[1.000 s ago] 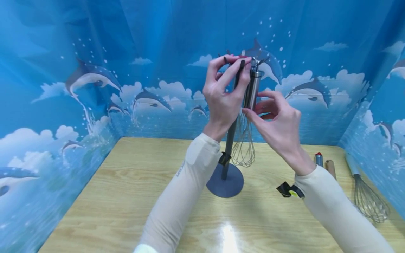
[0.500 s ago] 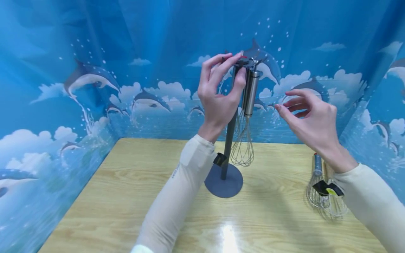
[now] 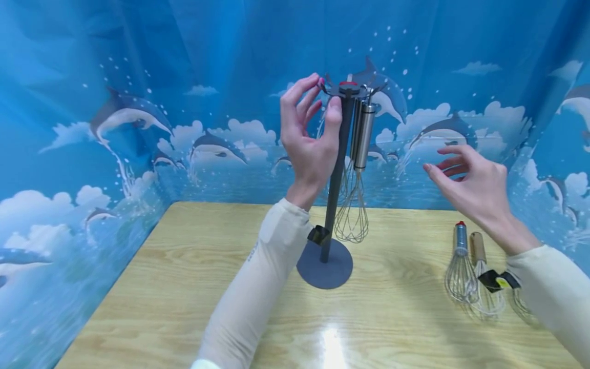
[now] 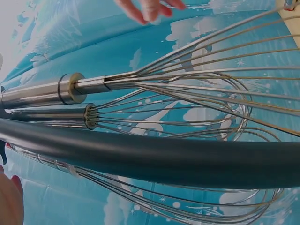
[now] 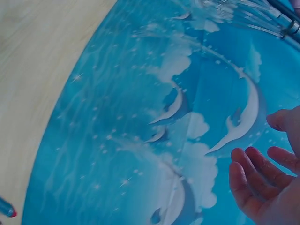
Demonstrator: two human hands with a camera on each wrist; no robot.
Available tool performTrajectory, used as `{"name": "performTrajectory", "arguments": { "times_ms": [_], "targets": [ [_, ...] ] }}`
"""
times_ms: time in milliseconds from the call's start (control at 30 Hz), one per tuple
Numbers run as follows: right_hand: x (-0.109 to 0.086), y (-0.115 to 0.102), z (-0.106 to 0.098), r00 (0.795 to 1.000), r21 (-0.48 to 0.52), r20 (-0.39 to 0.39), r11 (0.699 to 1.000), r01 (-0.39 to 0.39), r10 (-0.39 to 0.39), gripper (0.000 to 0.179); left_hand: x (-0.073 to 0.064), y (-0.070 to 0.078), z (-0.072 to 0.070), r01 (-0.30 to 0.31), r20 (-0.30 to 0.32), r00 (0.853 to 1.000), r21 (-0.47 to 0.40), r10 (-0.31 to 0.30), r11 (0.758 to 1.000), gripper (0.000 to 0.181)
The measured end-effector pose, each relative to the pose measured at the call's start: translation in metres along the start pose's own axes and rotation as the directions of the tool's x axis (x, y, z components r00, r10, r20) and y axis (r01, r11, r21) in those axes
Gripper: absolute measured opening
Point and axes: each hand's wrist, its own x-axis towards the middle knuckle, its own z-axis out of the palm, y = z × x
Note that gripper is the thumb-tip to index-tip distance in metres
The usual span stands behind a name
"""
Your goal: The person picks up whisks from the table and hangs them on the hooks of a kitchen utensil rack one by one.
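A dark grey stand has a round base and a hooked top with a red piece. From its right side hangs a whisk with a steel handle, wires downward; other whisks hang behind the pole in the left wrist view. My left hand is beside the stand's top, its fingertips near a left hook and its thumb by the pole. Whether they touch is unclear. To the right, my right hand is in the air, fingers loosely bent, holding nothing; the right wrist view shows the same hand.
On the wooden table at right lie a whisk with a blue-grey, red-tipped handle and a wooden-handled whisk. Another whisk is partly hidden under the right sleeve. A blue dolphin-print curtain surrounds the table's back and sides.
My right hand has let go of the hanging whisk's handle and moved off to the right. My left hand has loosened and shifted slightly left from the stand's top.
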Motion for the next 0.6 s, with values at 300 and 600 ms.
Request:
{"name": "performTrajectory", "arguments": {
  "times_ms": [300,600],
  "targets": [
    [-0.010,0.036,-0.003,0.990,-0.109,0.111,0.991,-0.074,0.086,0.052,0.001,0.001,0.000,0.144,0.006,0.990,-0.039,-0.144,0.989,0.036],
    [-0.026,0.085,0.001,0.927,-0.229,0.355,0.973,-0.036,0.118,0.052,0.006,0.000,-0.001,0.240,0.092,0.968,-0.081,-0.233,0.967,0.031]
  ]
}}
